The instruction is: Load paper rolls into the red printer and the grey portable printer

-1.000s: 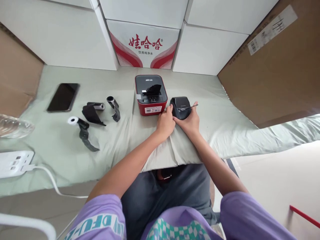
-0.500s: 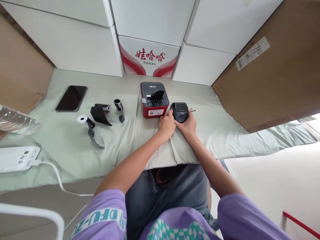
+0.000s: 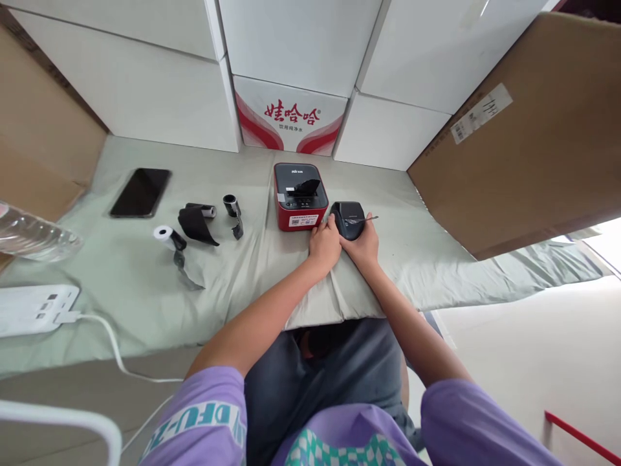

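Head view: we've got both hands on the small black printer, which sits on the green-sheeted worktop just right of the red-and-black printer, nearly touching it. Our left hand presses against the black unit's left-front edge, fingers curled tight on the casing; our right hand wraps its right-front side, and a thin dark strip pokes out past the fingers to the right. Can't tell if the right grip pinches that strip or just lies over it, as it's too small to read. So: left grip closed on the printer body, right grip closed around body w/ the strip at the fingertips. Off to the left, well apart, lie three small rolls w/ black tails, a phone and a power strip; a clear bottle lies at the far left edge. Risks as we judge them: the cloth is loose and wrinkled, so a hard push could slide the black unit into the red one. A sideways tug on the strip could tear or skew it. Our forearms cross the worktop edge where the sheet bunches, so dragging back could pull the cloth and everything on it.
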Tool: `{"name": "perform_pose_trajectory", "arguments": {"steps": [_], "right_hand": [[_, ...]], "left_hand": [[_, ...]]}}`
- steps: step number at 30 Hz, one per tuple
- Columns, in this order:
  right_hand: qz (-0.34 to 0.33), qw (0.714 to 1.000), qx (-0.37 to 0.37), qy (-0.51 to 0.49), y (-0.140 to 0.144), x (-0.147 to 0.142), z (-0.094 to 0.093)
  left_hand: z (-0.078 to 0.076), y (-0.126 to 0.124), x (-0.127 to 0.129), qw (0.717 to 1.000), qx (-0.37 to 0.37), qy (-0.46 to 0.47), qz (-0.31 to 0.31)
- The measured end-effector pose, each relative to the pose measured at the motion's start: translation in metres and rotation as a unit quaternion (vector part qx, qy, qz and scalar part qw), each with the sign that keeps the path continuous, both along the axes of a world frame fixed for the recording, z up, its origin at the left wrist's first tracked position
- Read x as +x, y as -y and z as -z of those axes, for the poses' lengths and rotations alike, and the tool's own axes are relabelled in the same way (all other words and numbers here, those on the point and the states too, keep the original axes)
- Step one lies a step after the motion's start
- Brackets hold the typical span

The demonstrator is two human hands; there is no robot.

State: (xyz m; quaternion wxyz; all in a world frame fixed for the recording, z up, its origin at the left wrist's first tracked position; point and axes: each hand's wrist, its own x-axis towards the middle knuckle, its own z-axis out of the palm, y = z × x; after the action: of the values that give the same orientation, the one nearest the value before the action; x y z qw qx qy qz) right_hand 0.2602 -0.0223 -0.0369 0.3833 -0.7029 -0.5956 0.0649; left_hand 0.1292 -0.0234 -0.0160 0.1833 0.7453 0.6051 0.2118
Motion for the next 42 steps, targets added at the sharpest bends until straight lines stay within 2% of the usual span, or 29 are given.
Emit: {"name": "perform_pose_trajectory", "arguments": {"steps": [9,17,22,26,32,42], "right_hand": [[0.008,1.000,-0.009,-0.014,0.000,-0.001,-0.001],[-0.022,0.999,0.008,-0.024,0.002,-0.001,-0.004],[-0.024,0.999,0.015,-0.022,0.002,-0.001,-0.003],[-0.016,1.000,0.008,-0.020,0.001,0.000,-0.003],[-0.015,0.999,0.004,-0.027,0.002,0.000,-0.004],[-0.034,0.999,-0.001,-0.029,0.003,0.000,-0.005]], "left_hand": [[0.004,-0.001,-0.002,1.000,0.007,0.019,-0.007],[0.008,0.001,-0.001,1.000,0.009,0.012,-0.019],[0.003,0.001,-0.004,1.000,0.006,0.004,-0.010],[-0.009,-0.001,-0.006,0.998,-0.007,-0.054,0.029],[-0.022,-0.004,-0.006,0.978,0.022,-0.167,0.125],[-0.021,-0.009,-0.006,0.966,0.043,-0.197,0.159]]}}
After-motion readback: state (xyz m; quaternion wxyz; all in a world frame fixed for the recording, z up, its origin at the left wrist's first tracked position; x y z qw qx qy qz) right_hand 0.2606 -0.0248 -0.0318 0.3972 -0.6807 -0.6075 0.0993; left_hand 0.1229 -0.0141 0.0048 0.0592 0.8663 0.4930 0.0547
